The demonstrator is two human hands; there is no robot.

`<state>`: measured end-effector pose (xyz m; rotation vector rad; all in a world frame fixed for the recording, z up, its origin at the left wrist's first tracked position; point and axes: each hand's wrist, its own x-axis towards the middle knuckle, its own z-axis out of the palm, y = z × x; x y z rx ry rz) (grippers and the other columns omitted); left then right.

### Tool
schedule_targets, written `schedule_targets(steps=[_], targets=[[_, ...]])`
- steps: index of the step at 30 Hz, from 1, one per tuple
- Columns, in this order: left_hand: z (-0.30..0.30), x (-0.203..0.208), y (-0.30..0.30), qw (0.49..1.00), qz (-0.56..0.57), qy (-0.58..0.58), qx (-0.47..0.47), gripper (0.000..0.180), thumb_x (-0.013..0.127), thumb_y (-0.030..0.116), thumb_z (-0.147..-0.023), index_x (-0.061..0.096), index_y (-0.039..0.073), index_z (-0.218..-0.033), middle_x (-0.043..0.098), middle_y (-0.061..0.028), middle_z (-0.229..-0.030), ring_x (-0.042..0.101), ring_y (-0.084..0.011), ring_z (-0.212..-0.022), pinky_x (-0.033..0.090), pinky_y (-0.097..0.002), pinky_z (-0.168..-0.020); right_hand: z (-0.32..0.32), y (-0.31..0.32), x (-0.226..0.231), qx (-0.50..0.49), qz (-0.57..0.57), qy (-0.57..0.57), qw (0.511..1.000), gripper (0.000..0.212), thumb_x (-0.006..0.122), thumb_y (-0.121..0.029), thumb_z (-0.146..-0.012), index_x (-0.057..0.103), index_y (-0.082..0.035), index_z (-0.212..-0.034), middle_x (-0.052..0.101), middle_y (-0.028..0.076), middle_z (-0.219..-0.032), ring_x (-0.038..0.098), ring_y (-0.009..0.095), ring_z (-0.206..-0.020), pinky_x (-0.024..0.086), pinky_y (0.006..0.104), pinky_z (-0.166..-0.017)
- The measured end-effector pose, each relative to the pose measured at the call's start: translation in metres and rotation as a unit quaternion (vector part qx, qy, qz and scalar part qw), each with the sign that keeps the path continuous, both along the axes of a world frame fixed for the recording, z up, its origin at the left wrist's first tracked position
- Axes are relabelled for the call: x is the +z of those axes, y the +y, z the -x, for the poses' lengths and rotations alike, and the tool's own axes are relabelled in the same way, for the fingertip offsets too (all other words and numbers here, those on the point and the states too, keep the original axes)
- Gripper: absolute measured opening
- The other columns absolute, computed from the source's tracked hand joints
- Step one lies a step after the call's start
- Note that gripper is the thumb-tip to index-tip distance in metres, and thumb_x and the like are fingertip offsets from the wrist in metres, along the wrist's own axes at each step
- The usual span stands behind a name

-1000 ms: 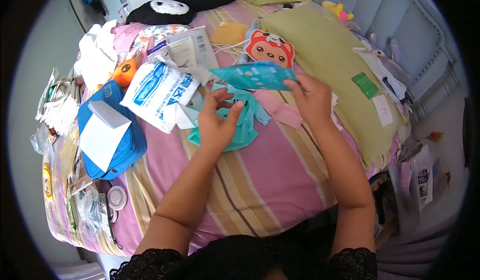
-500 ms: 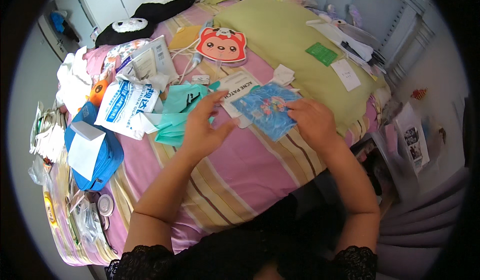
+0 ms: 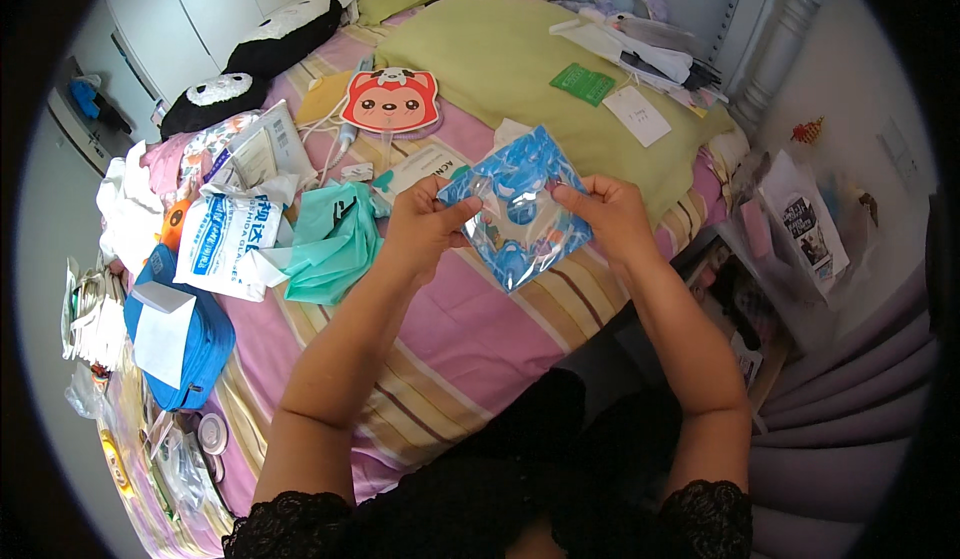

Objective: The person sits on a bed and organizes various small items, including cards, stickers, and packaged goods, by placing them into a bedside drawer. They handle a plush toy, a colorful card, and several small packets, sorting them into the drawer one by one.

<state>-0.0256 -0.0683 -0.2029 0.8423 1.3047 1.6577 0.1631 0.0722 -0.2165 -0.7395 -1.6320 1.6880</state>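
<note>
A shiny blue patterned plastic packet (image 3: pixel 525 209), squarish with a clear patch in its middle, is held above the striped bed. My left hand (image 3: pixel 430 227) pinches its left edge between thumb and fingers. On the opposite edge, my right hand (image 3: pixel 608 217) grips it in the same way. What lies inside the packet cannot be made out. Just behind it on the bedspread is a pale flat packet with printing (image 3: pixel 420 171), partly hidden by my left hand. Left of that lies a crumpled teal plastic bag (image 3: pixel 335 244).
A white and blue bag (image 3: pixel 232 242) and a blue zip case (image 3: pixel 190 334) lie to the left. Farther back are a red animal-face fan (image 3: pixel 392 99), an olive pillow (image 3: pixel 500 54) and a green packet (image 3: pixel 582 83). A cluttered shelf (image 3: pixel 780 339) stands beside the bed at right.
My left hand has moved from empty and apart to gripping the packet's left edge. The packet has been turned, its other face now showing. The view has shifted slightly.
</note>
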Motion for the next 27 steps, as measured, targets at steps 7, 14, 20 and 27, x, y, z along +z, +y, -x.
schedule_targets(steps=[7,14,20,27], targets=[[0.002,-0.019,-0.009,0.997,0.046,-0.060,-0.026,0.014,0.068,0.005,-0.081,0.058,0.007,-0.090,0.067,-0.0072,-0.087,0.066,-0.0171,-0.072,0.057,-0.0296,-0.061,0.021,0.002,0.019,-0.086,0.019,0.061,0.994,0.023,0.074,-0.019,-0.079,0.065,0.001,-0.075,0.062,0.003,-0.068,0.052,0.007,-0.053,0.040,0.0222,-0.046],[-0.008,-0.019,-0.014,0.983,0.123,-0.056,-0.122,0.026,0.072,0.010,-0.078,0.059,0.007,-0.101,0.066,-0.0067,-0.095,0.066,-0.0192,-0.078,0.054,-0.0296,-0.062,0.047,0.015,0.032,-0.078,0.006,0.028,0.997,0.033,0.071,-0.032,-0.081,0.064,0.000,-0.074,0.060,0.003,-0.065,0.052,0.008,-0.053,0.040,0.0229,-0.046],[-0.016,-0.024,-0.013,0.981,0.099,-0.145,-0.085,0.033,0.069,0.006,-0.080,0.054,0.007,-0.110,0.064,-0.0089,-0.102,0.066,-0.0219,-0.084,0.055,-0.0294,-0.066,0.053,0.024,0.045,-0.002,0.074,0.026,0.997,0.046,0.056,-0.047,-0.088,0.063,-0.003,-0.093,0.065,0.005,-0.082,0.061,0.009,-0.066,0.048,0.0224,-0.054],[-0.004,-0.030,-0.007,0.978,0.029,-0.205,0.004,0.028,0.066,0.003,-0.082,0.056,0.007,-0.108,0.065,-0.0081,-0.098,0.066,-0.0197,-0.079,0.055,-0.0266,-0.063,0.048,0.006,0.032,0.056,0.054,-0.016,0.997,0.027,0.067,-0.028,-0.083,0.064,-0.004,-0.097,0.064,0.002,-0.084,0.060,0.010,-0.071,0.050,0.0246,-0.059]])
